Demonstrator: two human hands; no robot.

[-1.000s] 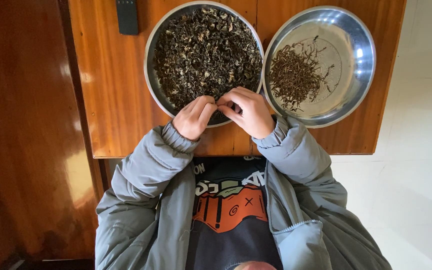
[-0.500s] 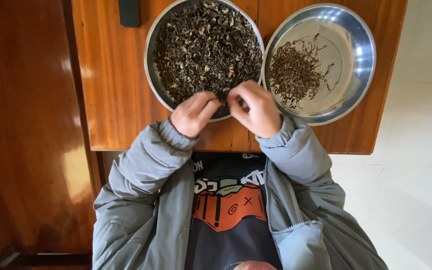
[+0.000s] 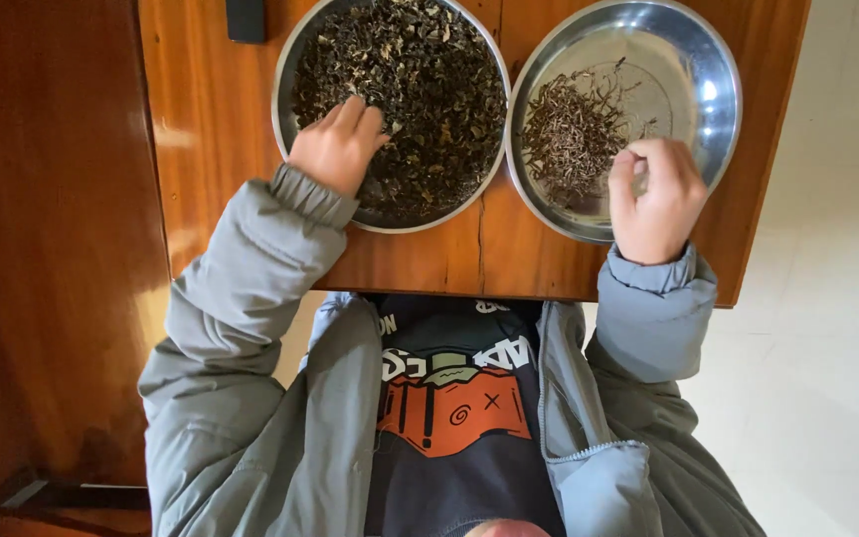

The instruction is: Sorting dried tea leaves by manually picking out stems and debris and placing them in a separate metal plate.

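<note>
My left hand [image 3: 335, 149] lies flat in a large metal bowl [image 3: 283, 85], fingers resting on its heap of dark dried leaves [image 3: 425, 89]. My right hand [image 3: 653, 199] hovers over the near side of a second metal bowl [image 3: 720, 119], with thumb and fingertips pinched together; I cannot see anything between them. This bowl holds a small pile of thin brown stems [image 3: 569, 134] on its left side, and the rest of its bottom is bare. Both bowls stand side by side on a wooden table [image 3: 211, 149].
A small black object [image 3: 247, 18] lies at the table's far edge, left of the big bowl. Dark wooden floor lies to the left, pale floor [image 3: 837, 298] to the right. My grey jacket and dark printed shirt fill the lower frame.
My hands were together at the near rim of the leaf bowl. They have parted: the left moved into the leaves, the right swung over to the bowl of stems.
</note>
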